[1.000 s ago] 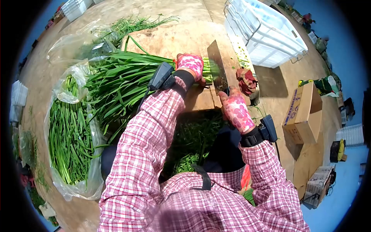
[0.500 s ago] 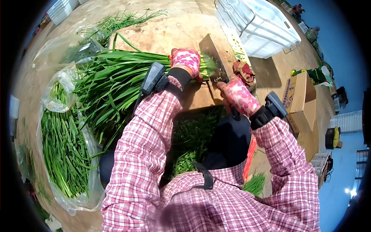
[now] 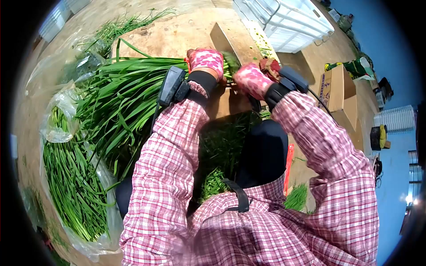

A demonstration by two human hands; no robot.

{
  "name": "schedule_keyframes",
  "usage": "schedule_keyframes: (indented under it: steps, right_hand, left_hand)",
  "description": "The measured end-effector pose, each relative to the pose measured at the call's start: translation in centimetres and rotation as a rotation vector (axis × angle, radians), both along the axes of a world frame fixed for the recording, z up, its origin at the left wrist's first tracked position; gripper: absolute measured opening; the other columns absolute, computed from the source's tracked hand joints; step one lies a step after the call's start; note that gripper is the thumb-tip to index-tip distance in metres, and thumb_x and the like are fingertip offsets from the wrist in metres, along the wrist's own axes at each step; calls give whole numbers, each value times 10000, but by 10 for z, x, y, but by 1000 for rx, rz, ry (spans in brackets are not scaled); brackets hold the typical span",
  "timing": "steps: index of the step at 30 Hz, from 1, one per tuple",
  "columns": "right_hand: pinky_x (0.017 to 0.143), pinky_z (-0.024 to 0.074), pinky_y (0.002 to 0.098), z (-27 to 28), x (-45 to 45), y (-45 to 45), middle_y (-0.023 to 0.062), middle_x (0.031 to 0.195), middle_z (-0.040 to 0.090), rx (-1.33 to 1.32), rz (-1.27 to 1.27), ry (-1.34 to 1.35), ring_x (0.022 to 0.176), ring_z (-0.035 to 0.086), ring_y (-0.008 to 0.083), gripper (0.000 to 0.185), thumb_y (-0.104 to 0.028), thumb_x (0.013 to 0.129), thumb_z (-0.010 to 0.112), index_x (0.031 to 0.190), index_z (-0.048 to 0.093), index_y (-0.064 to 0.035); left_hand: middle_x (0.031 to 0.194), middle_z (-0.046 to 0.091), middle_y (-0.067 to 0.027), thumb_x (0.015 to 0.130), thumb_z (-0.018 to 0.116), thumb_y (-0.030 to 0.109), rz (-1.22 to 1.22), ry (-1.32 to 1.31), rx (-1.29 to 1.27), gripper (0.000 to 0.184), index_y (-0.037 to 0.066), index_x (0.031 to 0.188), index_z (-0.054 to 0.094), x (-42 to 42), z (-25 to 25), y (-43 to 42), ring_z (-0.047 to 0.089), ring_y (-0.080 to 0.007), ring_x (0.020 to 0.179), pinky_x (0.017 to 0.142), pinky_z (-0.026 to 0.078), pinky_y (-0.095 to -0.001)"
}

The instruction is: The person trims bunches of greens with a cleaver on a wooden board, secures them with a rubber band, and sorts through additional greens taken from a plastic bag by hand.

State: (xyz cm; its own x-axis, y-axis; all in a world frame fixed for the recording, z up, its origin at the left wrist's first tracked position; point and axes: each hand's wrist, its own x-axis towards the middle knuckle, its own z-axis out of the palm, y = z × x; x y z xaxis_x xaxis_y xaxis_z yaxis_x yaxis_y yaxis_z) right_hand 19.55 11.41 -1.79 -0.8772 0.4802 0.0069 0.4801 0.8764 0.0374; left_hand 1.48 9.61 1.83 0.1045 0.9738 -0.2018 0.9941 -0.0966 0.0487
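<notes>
- The big bunch of long green leaves [image 3: 128, 84] lies on the wooden surface [image 3: 177, 37]. Its leaf ends hang over the left side, and its pale stems point right.
- The left hand [image 3: 206, 61], in a pink and white glove, is closed tight around the stems on the surface.
- The right hand [image 3: 253, 80] is by the stem ends, at the right side of the surface. It is blurry, so I can't tell if it is open or closed, or if it grips anything.
- A wide blade [image 3: 223, 42] stands up at the right part of the surface.
- What looks done: little pale and green bits [image 3: 261, 41] lie along the right edge of the surface.
- What looks left: more long greens [image 3: 75, 190] lie in a clear plastic bag [image 3: 62, 128], left of the surface and nearer the person.
- A white crate [image 3: 293, 33] is past the right edge of the surface.
- Right of the surface, a cardboard box [image 3: 339, 88] has dark writing on its side, too small to read. I can see no brand name.
</notes>
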Motion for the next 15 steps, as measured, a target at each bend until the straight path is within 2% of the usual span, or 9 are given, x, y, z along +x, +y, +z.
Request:
schedule_keyframes:
  steps: [1, 2, 4, 7, 9, 11, 13, 15]
  right_hand:
    - [505, 486, 432, -8, -2, 1, 168, 559, 563, 100, -35, -40, 556, 617, 356, 130, -128, 581, 709, 604, 637, -22]
    - [509, 486, 417, 15, -10, -7, 156, 552, 561, -42, -50, -169, 562, 623, 346, 128, -134, 568, 708, 594, 633, -33]
    - [512, 484, 416, 13, 7, -8, 146, 571, 574, -9, 24, -68, 573, 627, 335, 128, -137, 563, 711, 596, 630, -44]
    - [512, 483, 399, 16, 21, 2, 137, 610, 599, -330, 38, -3, 608, 638, 324, 111, -129, 578, 711, 629, 647, -54]
    - [513, 487, 387, 15, 4, 11, 137, 626, 614, -512, -133, 24, 622, 647, 322, 107, -124, 588, 717, 650, 668, -52]
    - [512, 497, 407, 9, -23, 27, 151, 609, 612, -166, -70, -196, 580, 640, 331, 136, -125, 580, 747, 650, 688, -24]
    - [545, 503, 407, 24, -28, 19, 155, 637, 614, -217, -74, -355, 621, 637, 340, 123, -121, 585, 740, 653, 678, -39]
    - [583, 505, 402, 22, -5, 8, 151, 671, 614, -180, 226, 24, 680, 635, 346, 96, -117, 601, 715, 657, 659, -61]
  left_hand:
    - [1141, 677, -88, 561, 827, 563, 12, 7, 7, 715, 129, 1110, 679, 1, 1, -2, 644, -283, 1066, 869, 491, -474]
    - [1131, 681, -83, 561, 826, 563, 11, -12, -10, 704, 137, 1102, 684, 1, -1, -3, 646, -282, 1061, 865, 491, -473]
    - [1115, 687, -75, 558, 826, 563, 10, -9, -45, 687, 148, 1089, 692, -3, 2, 2, 650, -279, 1049, 858, 490, -470]
    - [1088, 696, -80, 550, 832, 547, -14, -34, -48, 647, 133, 1034, 717, -5, 2, 0, 657, -276, 1030, 850, 495, -459]
    - [1080, 697, -92, 547, 839, 539, 9, -37, 26, 635, 124, 1015, 725, -3, -3, -1, 655, -278, 1041, 850, 498, -453]
    - [1130, 684, -91, 559, 838, 546, 2, -24, -15, 669, 133, 1070, 708, -3, -1, -1, 649, -283, 1059, 860, 495, -465]
    - [1141, 681, -82, 569, 833, 549, 19, -55, -33, 675, 140, 1089, 702, -4, 3, -2, 649, -278, 1059, 849, 496, -480]
    - [1134, 683, -71, 575, 830, 542, 19, -62, -31, 661, 138, 1082, 704, -6, 2, -3, 650, -273, 1052, 844, 495, -484]
